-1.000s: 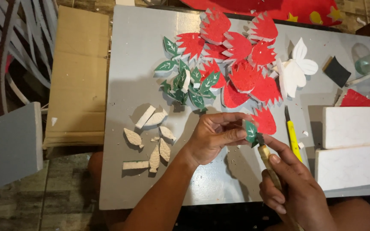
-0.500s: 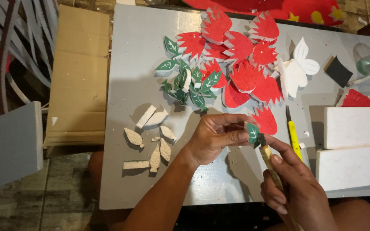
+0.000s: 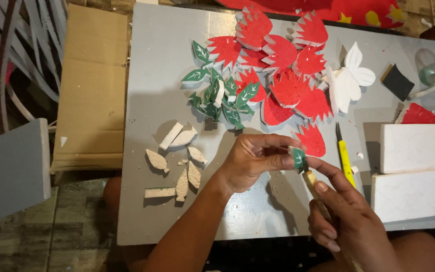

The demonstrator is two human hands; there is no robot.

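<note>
Both hands are closing on work: left hand (image 3: 250, 163) pinching a green leaf cutout (image 3: 298, 159) upright, right hand (image 3: 351, 221) gripping a brush (image 3: 312, 182) (tip just below it) over the worktop (image 3: 167, 65).

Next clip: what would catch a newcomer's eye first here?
The heap of red serrated foam petals at the top of the grey board, with green leaves beside it. Below, the left hand pinches a small green leaf piece while the right hand brings a thin tool to it.
</note>
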